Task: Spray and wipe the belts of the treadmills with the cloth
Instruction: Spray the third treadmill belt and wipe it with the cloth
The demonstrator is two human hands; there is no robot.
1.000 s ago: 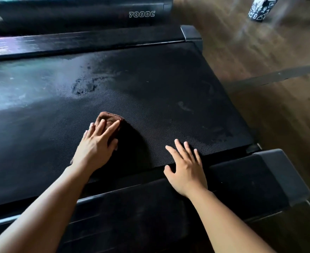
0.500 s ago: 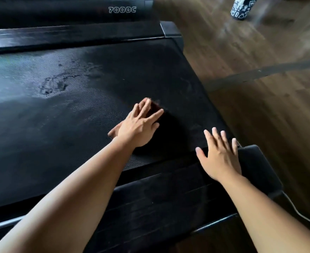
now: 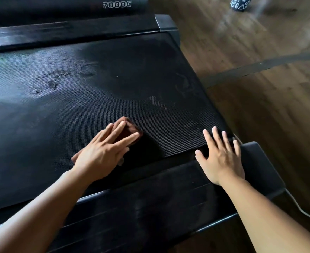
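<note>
Brown cloth [image 3: 127, 127] lies on the belt [image 3: 114, 88] near its end, pressed under the left hand [image 3: 103, 152], its grip flat-fingered, the right hand [image 3: 221, 157] resting spread and empty at the belt's edge: mid-wipe, the next stroke likely reaching the wet patch [image 3: 46, 84].

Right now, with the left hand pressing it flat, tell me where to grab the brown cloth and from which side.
Pinch the far corner of the cloth that pokes out past the fingers of the left hand, coming from above on the far right side. The rest lies mostly under that hand on the belt, so probably only that corner offers an edge to grip.
</note>
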